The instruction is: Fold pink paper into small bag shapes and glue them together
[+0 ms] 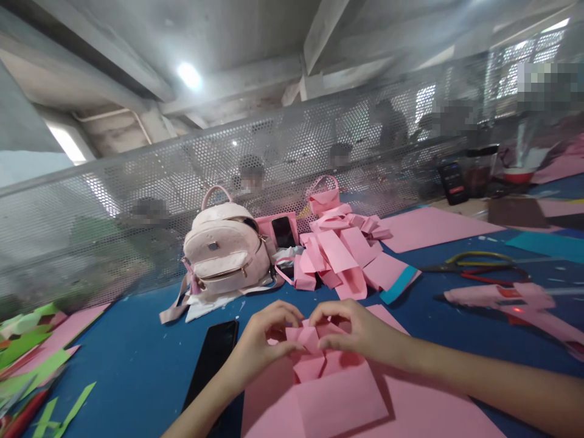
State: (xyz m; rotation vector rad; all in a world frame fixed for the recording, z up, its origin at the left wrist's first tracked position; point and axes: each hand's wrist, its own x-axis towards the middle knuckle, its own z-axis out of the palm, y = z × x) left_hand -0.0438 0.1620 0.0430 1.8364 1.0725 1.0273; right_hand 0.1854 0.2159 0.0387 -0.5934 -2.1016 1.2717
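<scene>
Both hands are at a folded pink paper piece [340,392] in front of me, which rests on a larger flat pink sheet [438,407]. My left hand [269,337] pinches the piece's upper left folds between thumb and fingers. From the other side, my right hand [349,328] grips the upper right folds, its fingers curled over the top edge. The fingertips of both hands are partly hidden behind the paper. A black phone [212,359] lies flat beside my left forearm.
A white backpack [223,249] and a heap of pink paper strips [337,249] stand behind my hands. Scissors [474,264] and a pink glue gun [511,301] lie right. Green paper scraps [41,371] are at left. A perforated metal screen [182,176] runs along the back; people sit beyond it.
</scene>
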